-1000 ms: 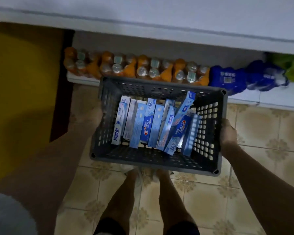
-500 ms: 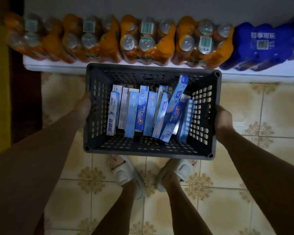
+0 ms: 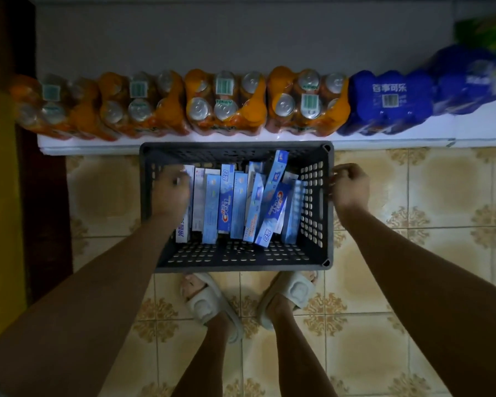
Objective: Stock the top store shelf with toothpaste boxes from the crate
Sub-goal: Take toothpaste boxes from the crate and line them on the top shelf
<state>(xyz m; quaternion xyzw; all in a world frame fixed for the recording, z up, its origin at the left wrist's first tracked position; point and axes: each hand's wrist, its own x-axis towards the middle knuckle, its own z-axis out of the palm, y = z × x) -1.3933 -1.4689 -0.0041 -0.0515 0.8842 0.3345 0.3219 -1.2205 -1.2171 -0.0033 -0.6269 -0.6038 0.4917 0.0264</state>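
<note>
Crate (image 3: 235, 257) between hands: left (image 3: 171, 193) inside, right (image 3: 350, 186) outside.

left hand (image 3: 171, 193) reaches into the crate (image 3: 235, 257) over the toothpaste boxes (image 3: 226, 204); right hand (image 3: 350, 186) sits loosely curled beside its outer wall.

One dark perforated crate (image 3: 236, 255) is seen on the tiled floor. About nine toothpaste boxes (image 3: 225, 202) can be counted in it, most upright in a row and one tilted across the right end; the box at the left end is partly hidden, so the count is not certain. Four orange shrink-wrapped packs of cans (image 3: 225, 103) are lined along the front edge of the low shelf (image 3: 384, 141), followed by two blue packs (image 3: 390, 101). Two hands and two pale slippers (image 3: 209, 306) are shown.
</note>
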